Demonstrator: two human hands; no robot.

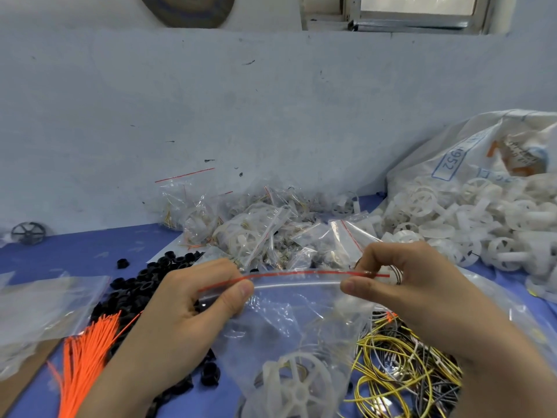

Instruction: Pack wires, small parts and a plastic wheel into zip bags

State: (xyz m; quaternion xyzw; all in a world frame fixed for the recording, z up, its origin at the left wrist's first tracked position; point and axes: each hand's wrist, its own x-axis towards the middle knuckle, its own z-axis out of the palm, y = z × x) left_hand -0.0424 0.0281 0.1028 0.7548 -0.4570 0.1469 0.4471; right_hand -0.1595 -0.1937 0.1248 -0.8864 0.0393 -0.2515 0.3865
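While both hands hold it up over the blue table (75,254), the clear red-striped zip bag (289,315) hangs between them: the left hand (180,321) and the right hand (422,291) each pinch its seal between thumb and fingers. A white spoked plastic wheel (297,384) sits inside. The white sack (470,152) reads "952".
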